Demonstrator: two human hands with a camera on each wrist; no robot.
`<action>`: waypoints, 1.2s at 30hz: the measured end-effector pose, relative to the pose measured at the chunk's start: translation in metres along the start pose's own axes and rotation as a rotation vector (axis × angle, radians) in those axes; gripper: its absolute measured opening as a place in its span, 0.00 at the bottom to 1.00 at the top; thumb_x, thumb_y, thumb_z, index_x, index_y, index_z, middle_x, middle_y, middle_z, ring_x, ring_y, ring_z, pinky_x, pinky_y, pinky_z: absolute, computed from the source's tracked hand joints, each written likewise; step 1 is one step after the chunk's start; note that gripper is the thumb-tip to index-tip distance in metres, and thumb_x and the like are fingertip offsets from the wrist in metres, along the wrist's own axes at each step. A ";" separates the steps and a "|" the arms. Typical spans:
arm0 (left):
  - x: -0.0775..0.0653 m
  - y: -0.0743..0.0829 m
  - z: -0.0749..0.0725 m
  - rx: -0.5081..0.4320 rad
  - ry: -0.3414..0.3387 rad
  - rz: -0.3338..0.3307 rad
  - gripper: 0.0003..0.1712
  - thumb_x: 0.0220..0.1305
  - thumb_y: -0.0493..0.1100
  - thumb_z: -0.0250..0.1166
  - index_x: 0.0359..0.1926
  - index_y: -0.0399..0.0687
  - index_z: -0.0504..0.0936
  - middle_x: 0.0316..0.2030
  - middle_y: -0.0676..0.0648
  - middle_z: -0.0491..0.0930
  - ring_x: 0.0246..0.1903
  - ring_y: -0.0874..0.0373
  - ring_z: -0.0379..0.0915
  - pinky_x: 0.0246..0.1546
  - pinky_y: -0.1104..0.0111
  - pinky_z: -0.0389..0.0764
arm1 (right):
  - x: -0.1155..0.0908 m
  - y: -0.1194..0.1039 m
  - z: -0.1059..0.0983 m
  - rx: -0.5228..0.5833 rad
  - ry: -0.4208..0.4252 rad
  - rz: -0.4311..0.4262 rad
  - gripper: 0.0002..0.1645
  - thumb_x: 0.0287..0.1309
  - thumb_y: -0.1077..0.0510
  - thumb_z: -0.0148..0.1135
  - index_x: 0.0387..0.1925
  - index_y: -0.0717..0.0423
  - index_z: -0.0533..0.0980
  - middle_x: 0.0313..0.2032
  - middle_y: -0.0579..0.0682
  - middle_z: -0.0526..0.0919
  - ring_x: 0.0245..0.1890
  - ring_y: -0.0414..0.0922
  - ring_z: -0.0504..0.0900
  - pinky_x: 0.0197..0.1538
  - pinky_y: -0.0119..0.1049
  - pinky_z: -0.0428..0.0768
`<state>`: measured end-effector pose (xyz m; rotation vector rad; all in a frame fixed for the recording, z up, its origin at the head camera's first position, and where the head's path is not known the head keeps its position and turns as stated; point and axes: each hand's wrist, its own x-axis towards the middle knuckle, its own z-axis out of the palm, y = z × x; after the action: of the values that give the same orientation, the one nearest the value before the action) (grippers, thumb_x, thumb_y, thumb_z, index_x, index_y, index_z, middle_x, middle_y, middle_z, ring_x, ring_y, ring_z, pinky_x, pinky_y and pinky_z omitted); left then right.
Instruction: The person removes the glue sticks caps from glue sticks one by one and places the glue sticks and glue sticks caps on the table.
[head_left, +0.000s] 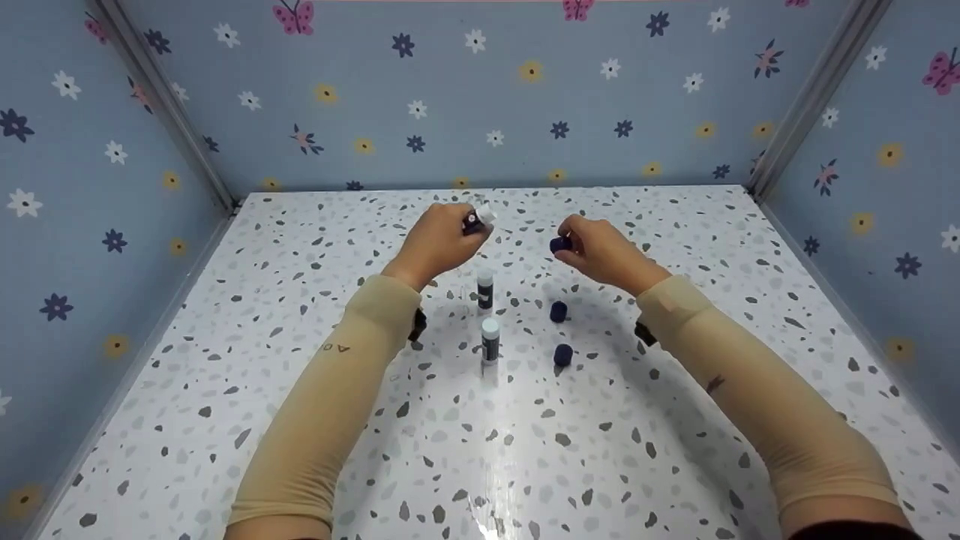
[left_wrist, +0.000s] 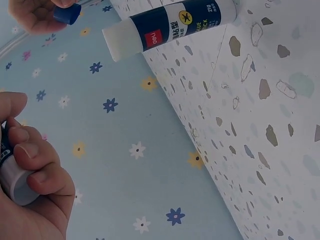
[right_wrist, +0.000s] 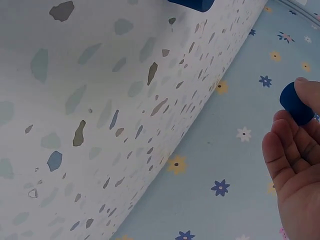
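Observation:
My left hand grips a glue stick, its white top pointing right; in the left wrist view its white end shows under the curled fingers. My right hand pinches a dark blue cap between thumb and fingers, a gap away from the held stick. Two more uncapped glue sticks stand upright on the table below the left hand: a farther one and a nearer one. Right of them sit two blue caps, one farther and one nearer.
The speckled white table spreads beneath both arms. A blue flowered panel rises along its back edge, with similar side panels at left and right. Grey metal posts join them at the corners.

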<state>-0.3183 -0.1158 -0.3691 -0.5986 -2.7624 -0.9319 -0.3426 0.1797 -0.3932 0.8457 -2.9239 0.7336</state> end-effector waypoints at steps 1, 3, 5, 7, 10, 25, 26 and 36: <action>0.000 -0.001 0.000 -0.006 0.002 -0.003 0.20 0.79 0.48 0.62 0.28 0.50 0.68 0.26 0.50 0.69 0.27 0.54 0.64 0.35 0.62 0.69 | 0.001 0.001 0.001 -0.004 -0.004 0.001 0.19 0.76 0.59 0.67 0.60 0.67 0.75 0.44 0.64 0.86 0.40 0.54 0.83 0.47 0.50 0.82; 0.001 -0.002 0.001 -0.024 0.005 -0.006 0.20 0.79 0.48 0.63 0.28 0.50 0.68 0.26 0.50 0.68 0.27 0.55 0.64 0.35 0.62 0.69 | 0.002 0.002 0.003 -0.011 -0.014 0.007 0.19 0.76 0.59 0.67 0.59 0.67 0.75 0.44 0.64 0.86 0.39 0.54 0.82 0.47 0.50 0.82; 0.002 -0.003 0.001 -0.045 0.004 -0.013 0.19 0.80 0.48 0.63 0.29 0.50 0.69 0.27 0.50 0.69 0.27 0.55 0.64 0.35 0.62 0.70 | 0.003 0.003 0.005 -0.017 -0.026 0.018 0.19 0.76 0.59 0.67 0.59 0.67 0.76 0.44 0.63 0.86 0.40 0.53 0.82 0.47 0.49 0.82; 0.002 -0.004 0.001 -0.068 -0.001 -0.023 0.18 0.80 0.48 0.63 0.31 0.49 0.70 0.28 0.49 0.70 0.27 0.55 0.65 0.35 0.62 0.70 | 0.004 0.004 0.007 -0.026 -0.039 0.021 0.19 0.76 0.59 0.68 0.59 0.66 0.76 0.44 0.63 0.86 0.40 0.53 0.82 0.48 0.49 0.82; 0.002 -0.005 0.002 -0.102 -0.006 -0.037 0.18 0.81 0.49 0.62 0.33 0.48 0.71 0.29 0.48 0.71 0.28 0.54 0.66 0.35 0.61 0.71 | 0.006 0.005 0.011 -0.036 -0.056 0.017 0.19 0.75 0.59 0.68 0.59 0.67 0.77 0.44 0.63 0.87 0.40 0.53 0.83 0.48 0.50 0.83; 0.003 -0.010 0.005 -0.207 -0.004 -0.076 0.15 0.84 0.53 0.57 0.44 0.47 0.73 0.31 0.48 0.72 0.30 0.53 0.67 0.37 0.60 0.71 | 0.010 0.019 0.030 -0.096 -0.128 -0.001 0.16 0.74 0.60 0.68 0.56 0.67 0.82 0.48 0.63 0.89 0.47 0.57 0.87 0.55 0.54 0.86; 0.003 -0.011 0.005 -0.212 -0.009 -0.085 0.15 0.84 0.53 0.57 0.45 0.47 0.72 0.32 0.48 0.72 0.30 0.53 0.67 0.37 0.60 0.71 | 0.009 0.020 0.032 -0.099 -0.135 -0.006 0.16 0.74 0.61 0.68 0.56 0.67 0.82 0.48 0.63 0.89 0.47 0.57 0.87 0.55 0.54 0.85; 0.004 -0.018 0.006 -0.245 -0.029 -0.104 0.17 0.85 0.56 0.52 0.47 0.47 0.68 0.33 0.47 0.72 0.32 0.52 0.67 0.37 0.59 0.71 | 0.011 0.023 0.041 -0.122 -0.177 0.002 0.17 0.73 0.64 0.67 0.58 0.68 0.83 0.52 0.64 0.90 0.53 0.60 0.88 0.63 0.55 0.84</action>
<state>-0.3301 -0.1235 -0.3825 -0.5106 -2.7483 -1.3072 -0.3592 0.1731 -0.4385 0.9410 -3.0852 0.4984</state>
